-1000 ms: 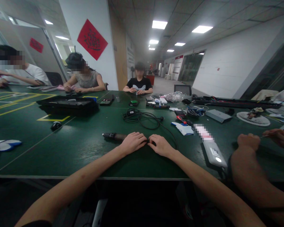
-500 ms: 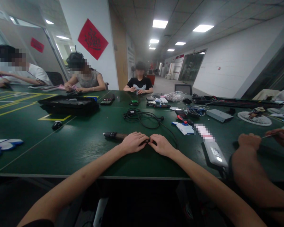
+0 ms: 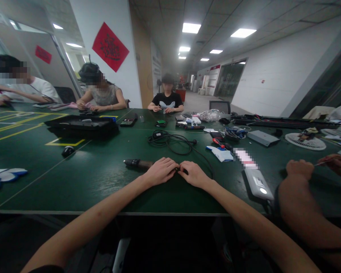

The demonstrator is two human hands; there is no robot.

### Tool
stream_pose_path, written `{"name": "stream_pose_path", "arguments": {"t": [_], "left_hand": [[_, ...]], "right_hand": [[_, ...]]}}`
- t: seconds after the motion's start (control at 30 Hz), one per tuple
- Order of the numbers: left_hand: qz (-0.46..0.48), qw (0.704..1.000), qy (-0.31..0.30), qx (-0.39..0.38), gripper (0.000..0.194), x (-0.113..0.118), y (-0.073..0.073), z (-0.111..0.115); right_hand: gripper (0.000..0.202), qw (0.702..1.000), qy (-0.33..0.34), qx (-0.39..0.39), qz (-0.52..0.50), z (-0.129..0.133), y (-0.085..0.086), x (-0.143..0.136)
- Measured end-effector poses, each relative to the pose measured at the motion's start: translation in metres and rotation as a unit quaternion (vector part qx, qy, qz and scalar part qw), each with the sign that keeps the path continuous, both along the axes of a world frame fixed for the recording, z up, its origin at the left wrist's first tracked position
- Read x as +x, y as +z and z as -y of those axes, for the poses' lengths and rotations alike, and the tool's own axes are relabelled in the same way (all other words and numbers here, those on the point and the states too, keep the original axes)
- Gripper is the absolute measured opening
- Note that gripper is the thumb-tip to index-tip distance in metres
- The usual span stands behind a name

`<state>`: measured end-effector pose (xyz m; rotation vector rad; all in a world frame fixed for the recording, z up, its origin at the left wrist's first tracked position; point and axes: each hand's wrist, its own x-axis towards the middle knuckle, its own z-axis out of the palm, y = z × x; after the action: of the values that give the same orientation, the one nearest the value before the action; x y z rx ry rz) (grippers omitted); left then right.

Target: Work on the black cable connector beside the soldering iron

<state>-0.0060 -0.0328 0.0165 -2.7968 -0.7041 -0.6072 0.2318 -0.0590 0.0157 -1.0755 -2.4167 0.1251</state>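
A dark electric screwdriver (image 3: 139, 163) lies on the green table, its tip pointing left. My left hand (image 3: 162, 170) is closed over its rear part. Close beside it, my right hand (image 3: 193, 173) pinches a small black piece, seemingly the cord's plug, at the screwdriver's tail. Both hands' fingertips nearly meet there, so whether the plug is seated cannot be made out. A black power cord (image 3: 182, 151) with an adapter loops on the table just beyond my hands, and one strand of it runs down toward my right hand.
A black tray (image 3: 82, 127) and a mouse (image 3: 68, 151) lie to the left. On the right are a glove (image 3: 221, 154), a red screwdriver (image 3: 218, 143), a grey power strip (image 3: 258, 184) and a co-worker's hand (image 3: 299, 169). Other people sit across the table (image 3: 74, 185).
My hands and the electric screwdriver stay almost in place. Across the table, one person's hand has moved a little to the left.
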Motion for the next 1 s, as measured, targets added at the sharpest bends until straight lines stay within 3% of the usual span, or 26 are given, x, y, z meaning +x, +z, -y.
{"name": "stream_pose_path", "arguments": {"t": [0.13,0.33,0.67,1.0], "left_hand": [[-0.003,1.000,0.003,0.007,0.028,0.002,-0.001,-0.003],[0.023,0.999,-0.042,0.004,0.020,-0.002,0.005,0.002],[0.013,0.999,-0.028,0.034,0.024,-0.007,-0.003,-0.001],[0.051,0.997,-0.050,-0.021,0.030,-0.015,0.000,-0.003]], "right_hand": [[0.011,1.000,0.003,0.001,-0.005,-0.001,-0.002,0.000],[0.010,1.000,-0.002,0.004,0.002,-0.002,-0.003,0.000],[0.009,1.000,0.001,0.000,0.001,-0.001,-0.002,0.001],[0.010,1.000,0.001,-0.001,-0.001,0.000,-0.001,0.001]]}}
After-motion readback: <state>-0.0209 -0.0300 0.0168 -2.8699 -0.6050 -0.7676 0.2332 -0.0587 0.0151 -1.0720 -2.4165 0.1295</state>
